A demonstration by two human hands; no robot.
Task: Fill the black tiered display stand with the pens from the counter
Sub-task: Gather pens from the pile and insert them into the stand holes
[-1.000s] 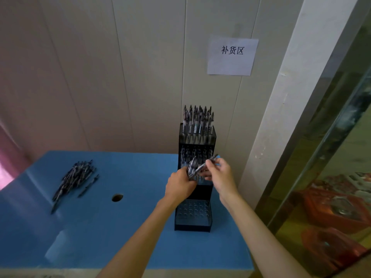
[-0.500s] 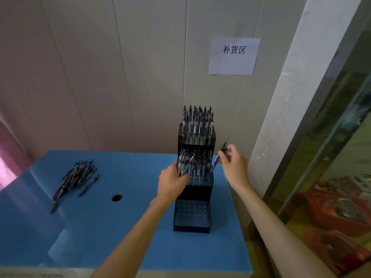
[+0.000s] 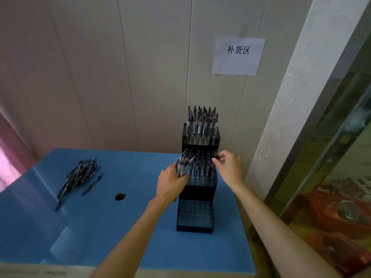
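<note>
— On the blue counter [image 3: 124,233], by the wall: where is the stand?

— The black stand [image 3: 197,194] sits at the counter's right end, close to the wall. Its top tier is packed with upright pens [image 3: 201,125]; the middle tier is nearly full; the bottom tier [image 3: 195,215] shows only bare holes.

— And the hands?

— The left hand [image 3: 171,182] grips a bundle [image 3: 184,164] of pens, fingers curled round it, held against the left side of the middle tier. The right hand [image 3: 228,167] is at that tier's right edge, fingertips pinched together at a pen top; blur hides whether they actually hold it.

— What else is in shot?

— A loose pile [image 3: 79,176] of pens lies well apart at the counter's left, with a round hole [image 3: 120,196] in the surface between pile and stand. A paper sign [image 3: 238,56] with printed characters hangs on the panelled wall above.
</note>
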